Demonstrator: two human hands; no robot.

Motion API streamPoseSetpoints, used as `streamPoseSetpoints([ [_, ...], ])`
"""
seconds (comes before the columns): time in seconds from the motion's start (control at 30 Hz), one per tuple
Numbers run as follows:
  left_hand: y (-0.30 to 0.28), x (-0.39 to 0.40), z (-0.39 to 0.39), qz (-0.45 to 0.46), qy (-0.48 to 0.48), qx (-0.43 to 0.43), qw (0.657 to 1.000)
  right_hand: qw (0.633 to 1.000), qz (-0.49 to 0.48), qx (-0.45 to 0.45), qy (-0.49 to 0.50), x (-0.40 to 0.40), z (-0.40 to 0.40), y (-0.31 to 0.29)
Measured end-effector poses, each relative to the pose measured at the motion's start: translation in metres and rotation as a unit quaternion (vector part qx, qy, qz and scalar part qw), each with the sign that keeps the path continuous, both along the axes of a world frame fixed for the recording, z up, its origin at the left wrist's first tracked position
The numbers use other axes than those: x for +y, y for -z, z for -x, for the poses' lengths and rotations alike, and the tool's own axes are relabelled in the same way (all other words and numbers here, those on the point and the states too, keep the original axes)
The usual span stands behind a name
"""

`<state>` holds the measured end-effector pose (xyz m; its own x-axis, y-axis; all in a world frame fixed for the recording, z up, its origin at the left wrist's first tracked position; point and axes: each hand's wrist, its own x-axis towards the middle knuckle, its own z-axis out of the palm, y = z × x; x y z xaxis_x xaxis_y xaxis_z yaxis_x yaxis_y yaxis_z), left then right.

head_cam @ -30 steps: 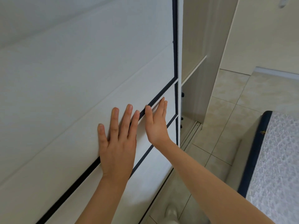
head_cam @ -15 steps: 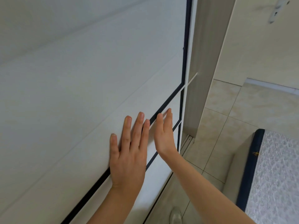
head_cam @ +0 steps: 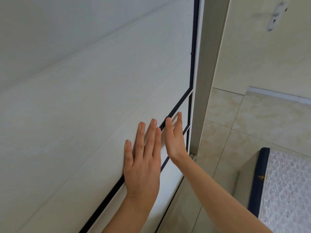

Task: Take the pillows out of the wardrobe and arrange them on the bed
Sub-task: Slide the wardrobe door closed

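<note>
The white sliding wardrobe door (head_cam: 94, 98), trimmed with thin black lines, fills the left of the view. Its right edge meets the grey side panel of the wardrobe (head_cam: 208, 73), so the inside is hidden. My left hand (head_cam: 143, 158) lies flat on the door with fingers spread. Just to its right, my right hand (head_cam: 175, 138) presses the door with fingers straight and together. The corner of the bed (head_cam: 286, 190), a patterned mattress with a dark blue border, shows at the lower right. No pillow is in view.
Beige floor tiles (head_cam: 252, 128) run between the wardrobe and the bed. A cream wall (head_cam: 262, 56) stands beyond, with a small white fitting (head_cam: 276, 15) high on it. The door's floor track (head_cam: 191, 155) shows at the panel's foot.
The door has slid right under both hands until it closed the gap that showed the shelves inside. Both hands moved right with it.
</note>
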<state>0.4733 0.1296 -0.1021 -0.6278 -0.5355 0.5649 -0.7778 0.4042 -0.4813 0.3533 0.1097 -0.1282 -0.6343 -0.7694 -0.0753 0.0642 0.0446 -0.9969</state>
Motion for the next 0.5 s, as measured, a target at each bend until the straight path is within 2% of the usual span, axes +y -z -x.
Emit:
streamPoseSetpoints([
  [0.5, -0.009, -0.041, 0.123, -0.035, -0.035, -0.016, 0.999, 1.0, 0.001, -0.004, -0.016, -0.045, 0.126, -0.002],
])
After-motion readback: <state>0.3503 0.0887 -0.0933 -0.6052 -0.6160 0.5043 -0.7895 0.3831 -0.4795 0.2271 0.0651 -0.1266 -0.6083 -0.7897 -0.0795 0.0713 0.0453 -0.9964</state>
